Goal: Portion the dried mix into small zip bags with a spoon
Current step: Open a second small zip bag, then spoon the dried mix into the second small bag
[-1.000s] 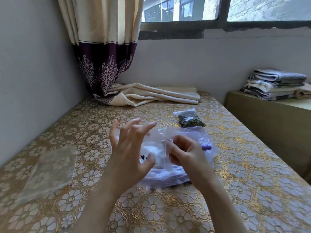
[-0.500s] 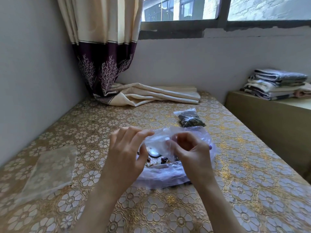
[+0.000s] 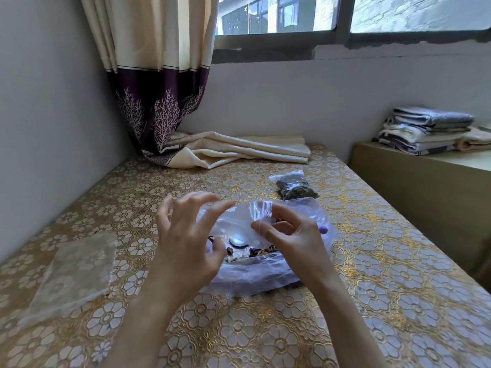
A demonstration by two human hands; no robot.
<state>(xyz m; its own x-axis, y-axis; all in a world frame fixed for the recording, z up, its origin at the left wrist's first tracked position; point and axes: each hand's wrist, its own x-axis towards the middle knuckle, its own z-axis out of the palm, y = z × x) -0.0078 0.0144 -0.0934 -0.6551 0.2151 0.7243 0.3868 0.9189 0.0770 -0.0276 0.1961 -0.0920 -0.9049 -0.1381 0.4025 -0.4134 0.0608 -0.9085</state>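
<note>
At the near edge of the table (image 3: 265, 325), covered in a gold floral cloth, two bare forearms are seen reaching forward. To the left, a stack of empty clear zip bags (image 3: 71, 272) is laid flat on the cloth. Above the middle of the table, the left hand (image 3: 186, 243) is held with its fingers spread and lightly bent, gripping nothing. Just beside it, a small clear zip bag (image 3: 239, 221) is pinched at its edge by the right hand (image 3: 295, 235), thumb against forefinger as far as the blur allows. Beneath both hands, a large purple-tinted bag of dried mix (image 3: 252, 277) is spread open, with a spoon (image 3: 239, 241) lying inside it. Farther back, a filled small bag (image 3: 295, 187) lies on the cloth. Against the far wall, a curtain (image 3: 159, 75) is draped onto the table.
</note>
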